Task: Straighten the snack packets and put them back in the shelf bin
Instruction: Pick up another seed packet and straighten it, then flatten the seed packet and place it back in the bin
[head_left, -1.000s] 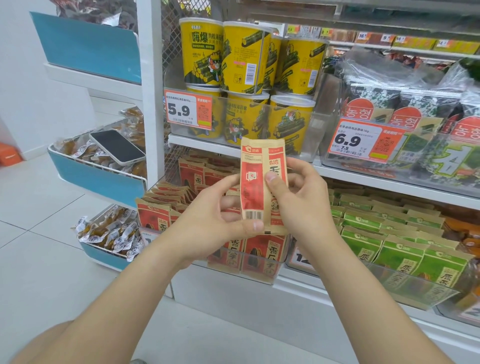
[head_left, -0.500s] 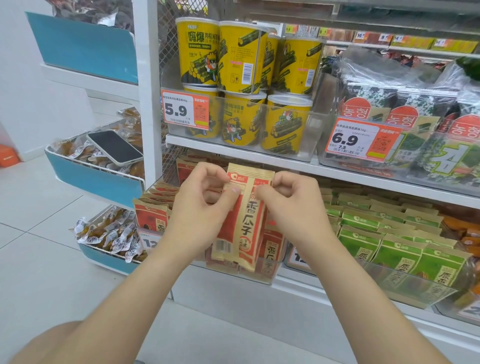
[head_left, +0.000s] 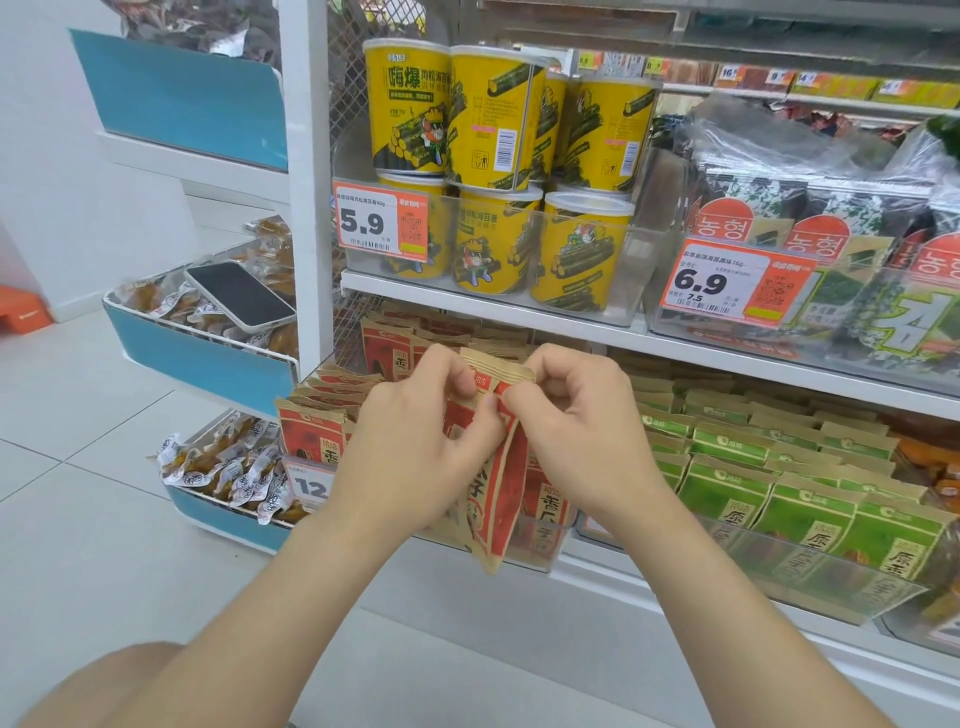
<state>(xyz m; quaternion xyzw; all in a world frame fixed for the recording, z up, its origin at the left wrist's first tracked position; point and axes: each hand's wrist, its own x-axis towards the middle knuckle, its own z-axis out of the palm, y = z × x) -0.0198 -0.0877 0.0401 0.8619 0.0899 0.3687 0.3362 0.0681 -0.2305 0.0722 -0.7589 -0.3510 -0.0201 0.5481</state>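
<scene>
Sunflower-seed packet (head_left: 498, 499), held upright and high a second ago, is now lowered and hung by its top edge in front of the clear shelf bin (head_left: 543, 551). Its upper seam is pinched on one side by the left hand (head_left: 415, 447) and on the other by the right hand (head_left: 576, 431), with the fingers of both curled tight. The packet is tilted and not yet inside. Straightening is judged nearly finished; slotting among the red packets (head_left: 311, 431) remains.

left hand (head_left: 415, 447) / right hand (head_left: 576, 441): pinch red packet (head_left: 500, 496) top | packet: tilted, maybe folded
</scene>
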